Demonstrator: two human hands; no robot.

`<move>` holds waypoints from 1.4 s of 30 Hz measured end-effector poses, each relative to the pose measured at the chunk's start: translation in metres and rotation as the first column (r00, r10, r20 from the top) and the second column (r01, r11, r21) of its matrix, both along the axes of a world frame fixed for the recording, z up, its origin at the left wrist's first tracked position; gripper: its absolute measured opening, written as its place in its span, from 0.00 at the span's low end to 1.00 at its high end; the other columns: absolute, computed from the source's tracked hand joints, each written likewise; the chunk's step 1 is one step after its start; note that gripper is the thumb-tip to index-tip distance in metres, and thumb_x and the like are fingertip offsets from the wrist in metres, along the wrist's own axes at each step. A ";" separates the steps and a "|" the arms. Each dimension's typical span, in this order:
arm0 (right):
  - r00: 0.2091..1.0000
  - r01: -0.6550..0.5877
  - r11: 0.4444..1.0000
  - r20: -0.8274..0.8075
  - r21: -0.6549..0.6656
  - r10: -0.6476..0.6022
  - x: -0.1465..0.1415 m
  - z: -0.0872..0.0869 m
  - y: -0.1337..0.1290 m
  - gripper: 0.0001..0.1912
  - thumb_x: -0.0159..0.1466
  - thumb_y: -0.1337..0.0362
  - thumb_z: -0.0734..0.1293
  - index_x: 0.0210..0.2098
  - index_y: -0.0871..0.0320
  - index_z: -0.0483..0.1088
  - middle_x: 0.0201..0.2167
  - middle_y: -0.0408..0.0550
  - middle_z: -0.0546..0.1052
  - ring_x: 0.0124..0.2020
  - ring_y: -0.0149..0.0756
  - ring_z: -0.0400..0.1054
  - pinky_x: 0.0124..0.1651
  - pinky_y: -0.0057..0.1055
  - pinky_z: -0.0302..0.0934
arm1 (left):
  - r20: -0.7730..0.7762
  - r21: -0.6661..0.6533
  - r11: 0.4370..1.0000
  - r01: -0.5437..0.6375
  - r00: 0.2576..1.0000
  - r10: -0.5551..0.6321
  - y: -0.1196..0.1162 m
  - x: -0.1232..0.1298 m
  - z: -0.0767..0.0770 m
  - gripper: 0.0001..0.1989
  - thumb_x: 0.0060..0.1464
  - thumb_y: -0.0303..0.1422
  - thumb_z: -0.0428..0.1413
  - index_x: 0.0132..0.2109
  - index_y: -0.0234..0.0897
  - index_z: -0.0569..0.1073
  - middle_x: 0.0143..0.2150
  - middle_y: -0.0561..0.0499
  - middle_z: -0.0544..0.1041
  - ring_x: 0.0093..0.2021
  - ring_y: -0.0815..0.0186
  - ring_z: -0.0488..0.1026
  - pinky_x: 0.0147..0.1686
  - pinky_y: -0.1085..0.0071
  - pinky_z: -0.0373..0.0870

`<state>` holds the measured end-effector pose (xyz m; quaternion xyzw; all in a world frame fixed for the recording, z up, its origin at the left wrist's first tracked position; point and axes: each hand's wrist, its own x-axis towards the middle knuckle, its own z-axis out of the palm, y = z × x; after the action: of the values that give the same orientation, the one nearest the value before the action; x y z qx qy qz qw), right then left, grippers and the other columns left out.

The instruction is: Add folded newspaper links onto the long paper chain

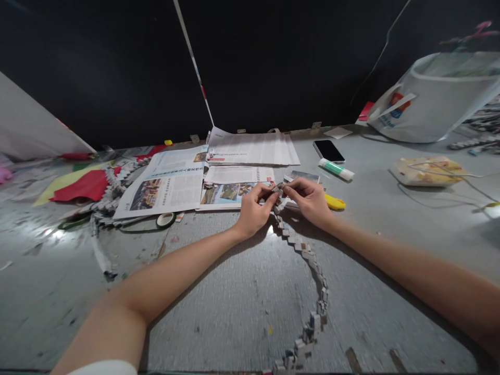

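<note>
A folded newspaper chain (304, 250) curves over the grey tabletop from the front edge up to my hands. My left hand (253, 211) pinches the chain's far end between thumb and fingers. Close beside it, my right hand (308, 200) is closed with its fingertips at the same end. Whether it grips the chain or a small loose paper piece is hidden by the fingers. Behind my hands lie printed newspaper sheets (167, 182) and a stack of cut newspaper (250, 148). A yellow-handled tool (335, 202) lies partly under my right hand.
A black phone (328, 151) and a glue stick (336, 170) lie right of the papers. Farther right are a tissue pack (427, 172) with a cable and a white bag (425, 104). A tape roll (165, 220), red paper (82, 186) and more paper chain (115, 179) lie left.
</note>
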<state>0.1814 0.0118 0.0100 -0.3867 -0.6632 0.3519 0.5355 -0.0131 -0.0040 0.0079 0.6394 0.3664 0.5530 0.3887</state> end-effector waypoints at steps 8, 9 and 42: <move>0.999 0.031 0.999 0.022 0.026 -0.032 -0.002 0.000 -0.003 0.19 0.69 0.44 0.74 0.35 0.53 0.79 0.32 0.47 0.82 0.34 0.41 0.76 0.40 0.40 0.73 | 0.030 -0.066 0.995 0.072 0.997 -0.070 0.005 -0.001 -0.001 0.21 0.63 0.52 0.67 0.41 0.39 0.74 0.36 0.48 0.81 0.38 0.63 0.79 0.41 0.65 0.75; 0.999 0.037 0.999 0.029 0.026 -0.038 -0.002 0.000 -0.003 0.19 0.69 0.44 0.74 0.35 0.53 0.79 0.31 0.47 0.82 0.34 0.41 0.76 0.40 0.40 0.72 | 0.031 -0.074 0.994 0.082 0.996 -0.080 0.006 -0.001 -0.001 0.21 0.62 0.52 0.67 0.41 0.39 0.74 0.36 0.48 0.81 0.38 0.63 0.79 0.41 0.66 0.75; 0.300 0.030 0.994 0.948 0.101 -0.105 0.025 0.039 0.015 0.09 0.69 0.60 0.69 0.40 0.60 0.78 0.43 0.60 0.80 0.44 0.50 0.74 0.40 0.39 0.59 | 0.315 -0.414 0.900 0.141 0.949 -0.004 0.022 -0.003 -0.001 0.26 0.48 0.45 0.77 0.44 0.36 0.74 0.30 0.51 0.79 0.29 0.67 0.74 0.28 0.70 0.71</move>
<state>0.2063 0.0269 0.0485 -0.5298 -0.8454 0.0115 0.0670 -0.0156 0.0180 0.0070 0.4572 0.3904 0.5357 0.5929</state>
